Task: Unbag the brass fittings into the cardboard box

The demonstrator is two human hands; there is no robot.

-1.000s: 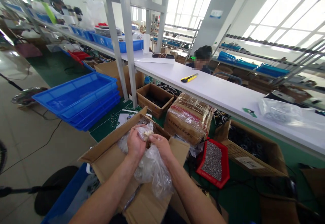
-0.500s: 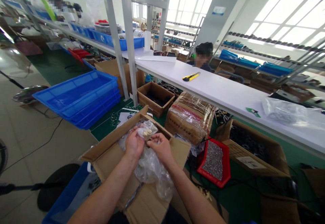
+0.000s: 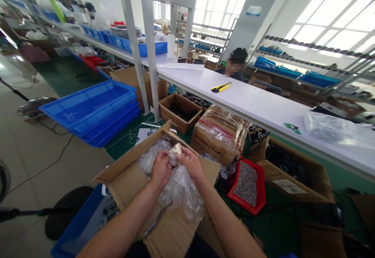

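Observation:
Above an open cardboard box (image 3: 129,180), both my hands pinch a small clear plastic bag (image 3: 175,157) with pale cream-coloured pieces in it. My left hand (image 3: 161,168) grips the bag's left side, fingers curled. On the opposite side, my right hand (image 3: 191,165) has thumb and fingers closed on the plastic. What the pieces are is too small to tell. Loose clear plastic wrapping (image 3: 181,193) lies below my hands across the box flaps. More crumpled clear bags (image 3: 150,158) fill the far left part of the box.
Stacked blue crates (image 3: 88,105) stand at left. A red bin (image 3: 262,185) of small metal parts and a taped carton (image 3: 218,133) sit at right. Beyond runs a white bench (image 3: 252,102) with a yellow utility knife (image 3: 221,87). A person (image 3: 236,64) is behind it.
Both hands have shifted slightly right with the bag and come closer together. The cream-coloured pieces now stick up between the fingers, and the right hand grips the bag more closely.

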